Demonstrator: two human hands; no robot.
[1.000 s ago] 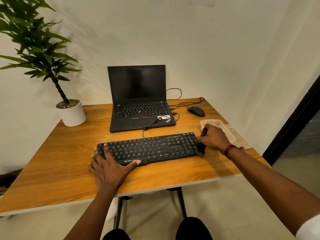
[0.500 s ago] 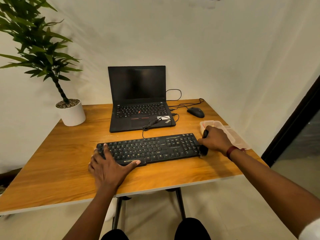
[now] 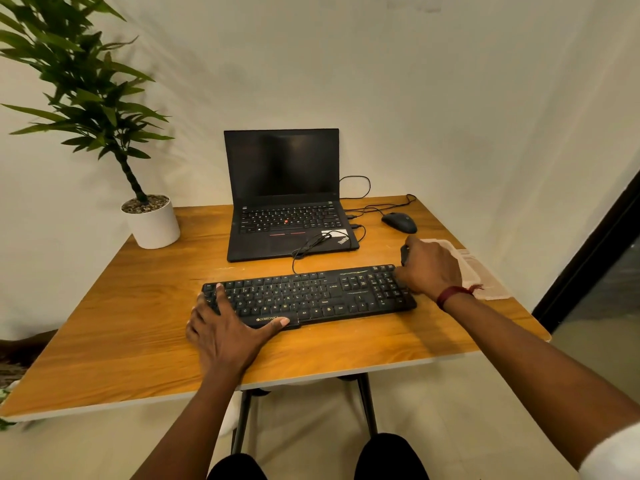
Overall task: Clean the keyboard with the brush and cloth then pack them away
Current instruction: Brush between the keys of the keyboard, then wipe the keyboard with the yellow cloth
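Two hands are on the long black plastic keyboard (image 3: pixel 311 296), which lies flat on the wooden table (image 3: pixel 121 341), keys up, its long axis running left to right and its front edge toward the person. At its left end the left hand (image 3: pixel 225 327) presses down, fingers straight and spread. At its right end the right hand (image 3: pixel 429 268) curls round a dark-handled brush (image 3: pixel 403 254) whose bristles are hidden. If the left hand eases, a stroke could skid the keyboard toward the pale plastic box (image 3: pixel 478 271) just right of it. A far stroke might snag the thin black cable (image 3: pixel 304 249) behind it.
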